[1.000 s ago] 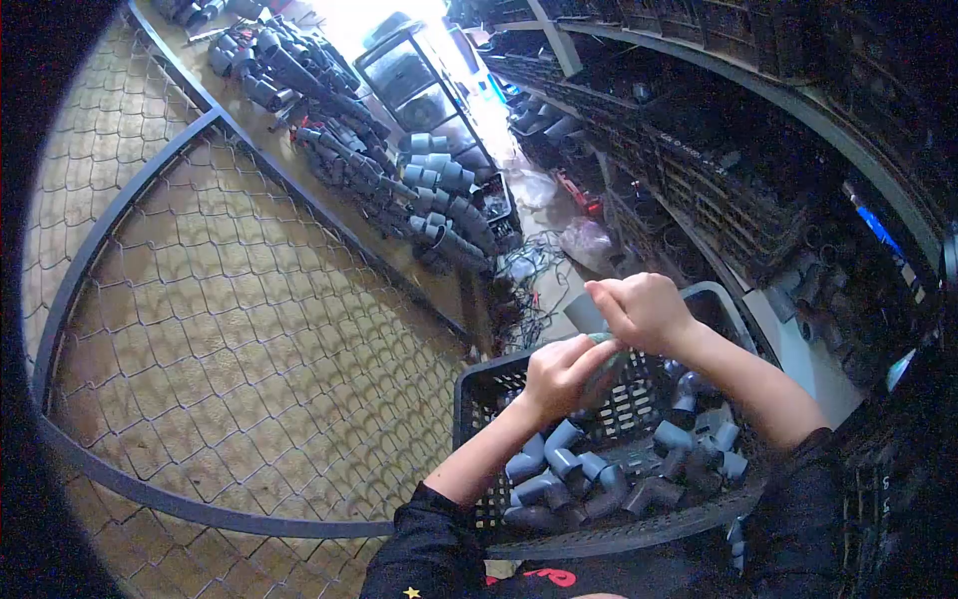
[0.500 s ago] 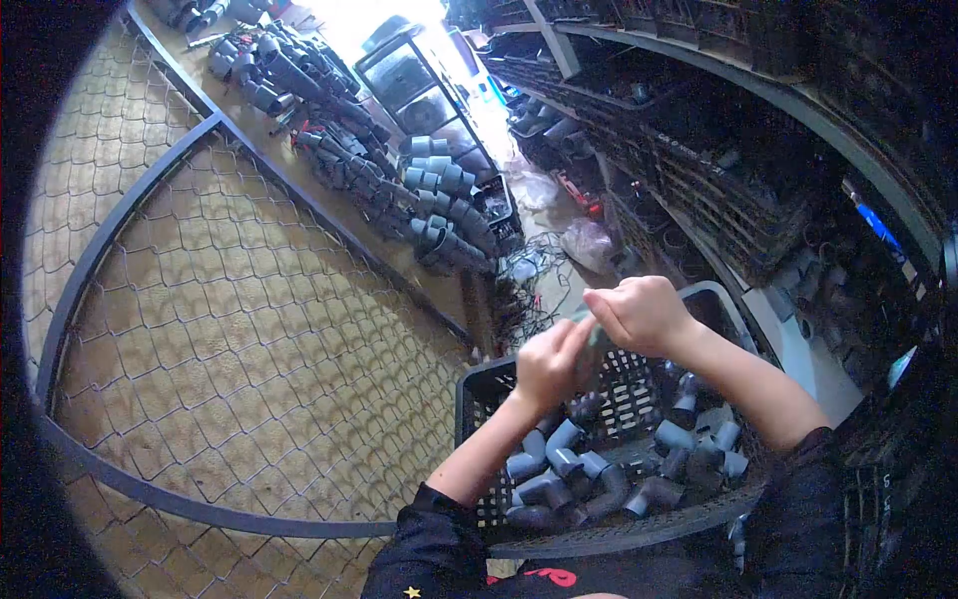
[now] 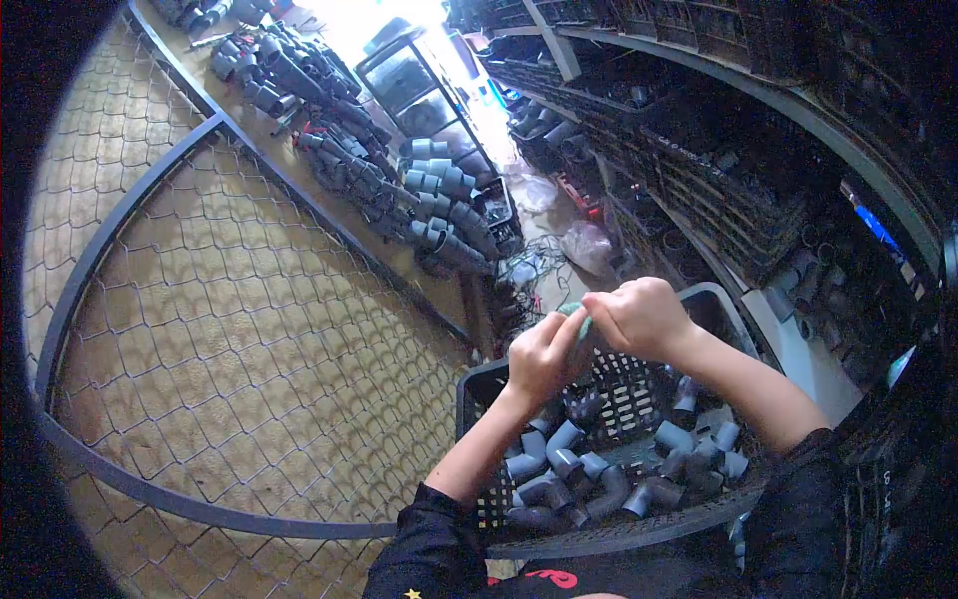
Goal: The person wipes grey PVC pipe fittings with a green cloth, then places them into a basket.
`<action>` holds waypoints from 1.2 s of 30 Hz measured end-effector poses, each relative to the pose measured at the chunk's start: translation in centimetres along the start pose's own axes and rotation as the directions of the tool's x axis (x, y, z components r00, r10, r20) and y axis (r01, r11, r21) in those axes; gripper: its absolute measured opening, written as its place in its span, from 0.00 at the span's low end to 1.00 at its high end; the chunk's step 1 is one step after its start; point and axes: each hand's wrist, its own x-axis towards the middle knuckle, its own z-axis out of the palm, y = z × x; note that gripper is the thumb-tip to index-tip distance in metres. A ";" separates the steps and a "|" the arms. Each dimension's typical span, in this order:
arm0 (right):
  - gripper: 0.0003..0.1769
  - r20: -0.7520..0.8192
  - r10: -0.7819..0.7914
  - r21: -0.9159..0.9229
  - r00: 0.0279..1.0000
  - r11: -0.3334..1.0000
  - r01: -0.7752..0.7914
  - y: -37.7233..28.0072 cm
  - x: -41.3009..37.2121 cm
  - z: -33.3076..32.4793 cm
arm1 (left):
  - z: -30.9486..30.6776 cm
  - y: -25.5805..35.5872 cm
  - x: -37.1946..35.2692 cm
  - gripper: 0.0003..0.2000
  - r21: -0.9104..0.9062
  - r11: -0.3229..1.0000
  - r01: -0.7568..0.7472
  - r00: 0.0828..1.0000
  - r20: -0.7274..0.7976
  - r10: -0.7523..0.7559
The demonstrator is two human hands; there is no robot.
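My left hand (image 3: 542, 351) and my right hand (image 3: 644, 319) are close together above a black plastic crate (image 3: 614, 394). Between them is a small green piece of material (image 3: 576, 311), pinched by the fingers of both. Most of this piece is covered by the fingers, so its shape is unclear. Below the hands, several grey pipe elbows (image 3: 566, 461) lie loose in the crate, some turned on their sides.
A wire mesh fence (image 3: 249, 339) with a dark frame fills the left side. Piles of grey pipe fittings (image 3: 439, 180) stand beyond it. Dark shelving crates (image 3: 689, 180) line the right. Plastic bags (image 3: 587, 245) and tangled cord lie on the floor ahead.
My left hand has moved slightly left and away from my right hand. More of the green piece shows between them. The crate and elbows look the same.
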 end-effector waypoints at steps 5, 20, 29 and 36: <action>0.18 0.067 -0.034 -0.055 0.997 0.998 0.037 -0.2 -0.1 -0.6 | 0.4 1.4 -1.2 0.17 -0.060 0.994 -0.087 0.993 0.073 0.092; 0.09 -0.011 -0.180 -0.121 0.984 0.977 0.177 -1.8 0.3 -1.3 | 0.8 -0.4 -1.0 0.16 -0.037 0.990 -0.132 0.967 0.214 0.137; 0.11 -0.286 0.349 0.398 0.892 0.890 -0.221 0.0 0.0 -0.6 | 0.2 3.0 -0.4 0.26 -0.115 0.988 -0.098 0.994 0.033 0.103; 0.31 0.122 0.724 0.755 0.679 0.377 -0.537 0.7 0.4 0.0 | 0.7 0.6 -0.5 0.24 -0.028 1.000 -0.007 0.983 -0.185 0.001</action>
